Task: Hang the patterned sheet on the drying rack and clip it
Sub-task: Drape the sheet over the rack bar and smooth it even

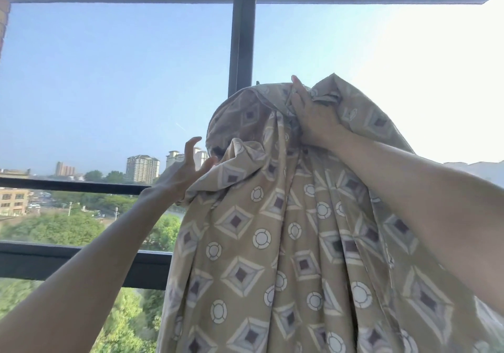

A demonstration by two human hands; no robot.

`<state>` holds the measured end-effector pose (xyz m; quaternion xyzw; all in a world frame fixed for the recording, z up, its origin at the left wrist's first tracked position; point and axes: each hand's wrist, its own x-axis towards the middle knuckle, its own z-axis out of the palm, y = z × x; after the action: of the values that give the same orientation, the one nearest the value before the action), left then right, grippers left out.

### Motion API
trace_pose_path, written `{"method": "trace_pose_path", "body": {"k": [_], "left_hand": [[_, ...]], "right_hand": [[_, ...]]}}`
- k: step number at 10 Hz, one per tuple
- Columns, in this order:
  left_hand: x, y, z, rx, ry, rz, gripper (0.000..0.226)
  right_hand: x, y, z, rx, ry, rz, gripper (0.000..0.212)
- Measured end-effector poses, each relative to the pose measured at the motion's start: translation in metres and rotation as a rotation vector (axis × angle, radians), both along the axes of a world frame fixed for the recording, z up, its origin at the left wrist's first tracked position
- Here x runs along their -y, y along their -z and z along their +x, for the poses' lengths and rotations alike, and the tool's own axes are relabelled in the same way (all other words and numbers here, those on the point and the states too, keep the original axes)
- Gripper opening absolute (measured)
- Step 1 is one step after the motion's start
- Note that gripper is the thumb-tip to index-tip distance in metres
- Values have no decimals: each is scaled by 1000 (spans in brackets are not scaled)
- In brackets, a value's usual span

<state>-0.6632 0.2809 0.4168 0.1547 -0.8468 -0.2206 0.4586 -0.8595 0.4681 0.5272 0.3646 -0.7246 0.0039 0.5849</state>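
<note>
Head view, sheet raised before an open balcony window. The patterned sheet (272, 243), tan with diamond and ring motifs, fills the lower centre and right. It is held aloft and rests on no surface that can be seen. Its long axis runs near vertical: gathered folds fall from a bunched crest at the top to beyond the lower edge of the view. Behind the crest stands the dark vertical window post (242, 39). The balcony railing (68, 260) crosses at the left and passes behind the cloth.

The right hand (313, 118) is the upper one and sits at the crest, its fingers (296, 84) closed on a gathered wad of sheet and apparently bearing its weight. The left hand (182, 178) is lower, at the sheet's left edge. Its fingers (191, 148) are spread and slightly curved, gripping nothing, and the thumb and heel touch an outer fold.

A small dark tip (257, 82) shows just above the crest beside the post; whether it is rack or clip cannot be told, and no rack bar is otherwise visible.

The governing relation is that the free cloth lies right of and just beside the left fingers, so the left hand seems placed to take an edge and spread the sheet leftward. No clip is on the sheet yet.
</note>
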Motion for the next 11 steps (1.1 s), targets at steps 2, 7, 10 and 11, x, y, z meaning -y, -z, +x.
{"method": "trace_pose_path", "body": {"k": [2, 7, 10, 11], "left_hand": [[0, 11, 30, 85, -36, -81, 56], [-4, -2, 79, 347, 308, 42, 96], [-41, 7, 43, 426, 63, 32, 47], [-31, -1, 32, 447, -32, 69, 29]], "right_hand": [[13, 32, 18, 64, -14, 14, 60], [10, 76, 67, 385, 3, -92, 37], [-11, 86, 64, 604, 6, -301, 32], [-12, 86, 65, 618, -67, -396, 31]]}}
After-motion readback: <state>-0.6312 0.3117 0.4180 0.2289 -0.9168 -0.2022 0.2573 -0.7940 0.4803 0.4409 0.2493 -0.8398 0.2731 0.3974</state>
